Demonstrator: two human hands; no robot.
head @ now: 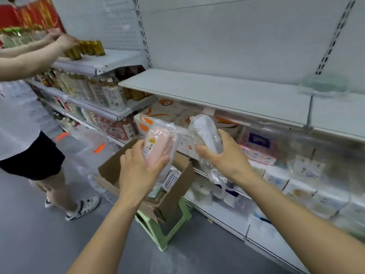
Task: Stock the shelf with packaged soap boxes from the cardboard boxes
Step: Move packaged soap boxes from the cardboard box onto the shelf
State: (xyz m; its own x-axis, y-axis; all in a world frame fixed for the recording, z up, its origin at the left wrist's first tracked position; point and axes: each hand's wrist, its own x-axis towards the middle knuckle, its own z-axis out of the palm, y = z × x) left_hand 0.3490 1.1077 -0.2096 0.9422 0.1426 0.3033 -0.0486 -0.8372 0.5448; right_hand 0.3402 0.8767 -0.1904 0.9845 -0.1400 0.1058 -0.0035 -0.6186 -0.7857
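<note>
Both grips are loaded. One left hand (pixel 138 171) wraps its fingers and thumb around a pink plastic-wrapped soap box (pixel 160 150), label facing up, and the right hand (pixel 227 155) curls around a white plastic-wrapped soap box (pixel 205 133) whose loose wrapping trails down below the palm. Both packages hang in the air just above the open cardboard box (pixel 158 186), which sits on a green stool (pixel 167 224) on the floor against the shelving.

What the coming move turns on: the bare white shelf (pixel 217 89) lies up and beyond both hands, its front edge running from upper left to lower right. Each soap box points its long axis up and away, roughly toward that front edge, so each would likely need turning before it sits flat along the board. The right hand looks nearer the shelf edge, with its package's top end just below the edge; the left hand is lower and closer to the cardboard box. Both forearms reach forward from the bottom of the view, wrists fairly straight.

At the shelf's far right a pale green soap box (pixel 324 86) seems to stand already, though it is blurred. Another person (pixel 25 115) works at the shelves to the left.
</note>
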